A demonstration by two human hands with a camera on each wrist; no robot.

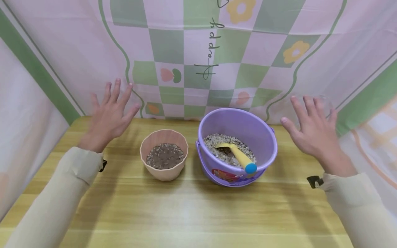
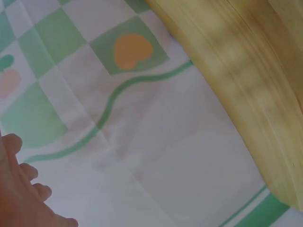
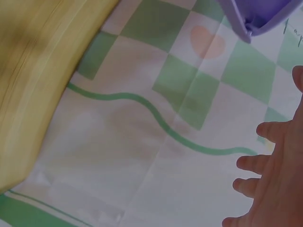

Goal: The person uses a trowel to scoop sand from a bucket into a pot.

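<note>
Both hands were held raised above the wooden table [image 1: 186, 210] with fingers straight and spread, and nothing was gripped by either. From the head camera the left hand [image 1: 110, 112] was seen at about 10 o'clock from the pink pot [image 1: 164, 155], well apart from it, and the right hand [image 1: 311, 132] at about 3 o'clock from the purple bucket [image 1: 237, 146], near it but not touching. Cream sleeves [image 1: 62, 193] covered both forearms.

Neither pot nor bucket contents were shown by the wrist cameras. In the left wrist view only fingertips [image 2: 12, 142] at the lower left, the checked cloth [image 2: 142, 142] and the table edge [image 2: 255, 94] were caught. In the right wrist view the spread fingers [image 3: 272, 163] were seen against the same cloth [image 3: 142, 118], with a corner of the bucket's rim [image 3: 258, 21] at the top and the table edge [image 3: 33, 71] at the left.

The tabletop was of pale yellow wood grain. It was backed and flanked by a hanging cloth [image 1: 198, 51] of pink and green checks, with flowers, hearts and the word "happy" printed on it.

The ribbed pink pot stood left of centre, partly filled with dark gritty soil. Just beside it at 3 o'clock stood the bucket, which held pale gravelly mix; a yellow scoop [image 1: 237, 155] with a blue handle end was laid in it, the handle resting at the near rim.
</note>
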